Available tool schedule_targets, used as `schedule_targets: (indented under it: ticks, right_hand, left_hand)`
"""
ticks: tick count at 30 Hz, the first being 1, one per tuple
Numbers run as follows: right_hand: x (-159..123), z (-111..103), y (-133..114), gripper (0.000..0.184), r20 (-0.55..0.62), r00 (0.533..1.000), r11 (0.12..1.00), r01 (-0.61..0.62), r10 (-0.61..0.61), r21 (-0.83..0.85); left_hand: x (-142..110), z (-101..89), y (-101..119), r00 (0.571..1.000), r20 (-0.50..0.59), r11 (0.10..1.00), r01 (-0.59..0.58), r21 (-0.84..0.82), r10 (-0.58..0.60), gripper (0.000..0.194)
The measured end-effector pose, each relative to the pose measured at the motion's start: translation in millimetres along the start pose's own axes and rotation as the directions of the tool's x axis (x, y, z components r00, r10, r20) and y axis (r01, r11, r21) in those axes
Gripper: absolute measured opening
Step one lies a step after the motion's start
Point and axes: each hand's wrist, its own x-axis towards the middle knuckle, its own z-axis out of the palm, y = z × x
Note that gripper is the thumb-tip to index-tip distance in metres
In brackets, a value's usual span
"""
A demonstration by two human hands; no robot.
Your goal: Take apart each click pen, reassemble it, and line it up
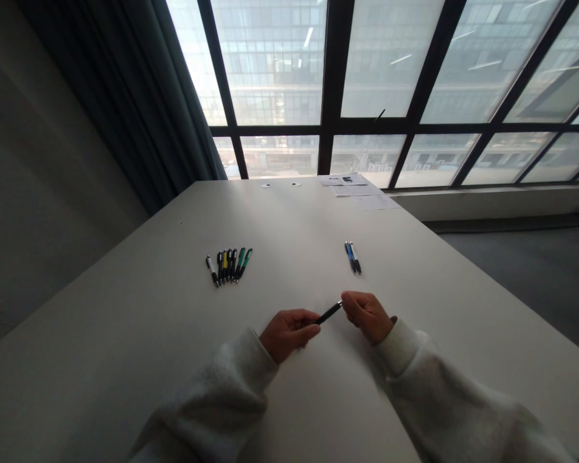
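Note:
A black pen (329, 313) is held above the white table, tilted up to the right. My left hand (289, 331) is closed round its lower part, thumb and fingers pinching it. At the upper end, my right hand (367, 315) is closed with its fingertips at the pen's silvery tip. Beyond my right hand lie two pens side by side, a blue pen (350, 257) and a white-and-black pen (356, 258). Farther left rests a row of several pens (229, 265) with black, yellow, green and white barrels.
The white table (149, 308) stretches toward large windows (275, 64). Printed papers (354, 191) lie at its far right corner. Two small white discs (296, 184) sit near the far edge. A dark curtain (139, 96) hangs at the left.

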Motion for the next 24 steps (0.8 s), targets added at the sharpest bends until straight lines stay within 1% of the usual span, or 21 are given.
schedule_targets:
  ticks: [2,4,11,14,16,18,21,24]
  right_hand:
    - [-0.9,0.0,-0.2,0.046,0.018,1.000,0.999,0.003,-0.003,0.047]
    - [-1.5,0.1,-0.8,0.041,0.032,0.999,0.998,-0.008,0.006,0.056]
    - [-0.3,1.1,-1.6,0.053,0.005,1.000,0.998,-0.022,0.023,-0.052]
    - [-0.8,1.6,-2.5,0.048,-0.007,1.000,0.999,-0.019,0.019,-0.035]
    - [-1.1,2.0,-2.9,0.045,0.007,1.000,0.999,-0.018,0.018,-0.030]
    - [-1.0,2.4,-2.9,0.045,0.015,1.000,0.998,-0.019,0.020,-0.058]
    - [0.1,2.8,-3.3,0.047,-0.009,1.000,0.993,-0.008,0.007,-0.121]
    - [1.7,2.8,-3.8,0.049,-0.038,0.999,0.984,0.022,-0.029,-0.175]
  left_hand:
    - [0.0,0.4,0.5,1.000,-0.009,1.000,0.012,-0.005,-0.012,0.047]
    - [0.1,0.4,0.3,1.000,-0.015,1.000,0.011,-0.008,-0.011,0.048]
    - [-0.7,-0.5,1.7,1.000,-0.004,1.000,-0.021,0.005,0.021,0.043]
    - [-0.7,-0.3,3.1,1.000,0.003,1.000,-0.010,-0.009,0.010,0.042]
    - [-0.4,-0.5,3.1,1.000,0.003,1.000,-0.013,-0.011,0.013,0.040]
    - [0.0,-1.5,2.4,0.999,0.002,0.999,-0.039,0.003,0.039,0.037]
    - [0.1,-3.6,1.8,0.996,0.015,0.995,-0.084,0.053,0.083,0.034]
    - [-0.9,-4.2,2.9,0.996,0.033,0.992,-0.086,0.088,0.084,0.035]
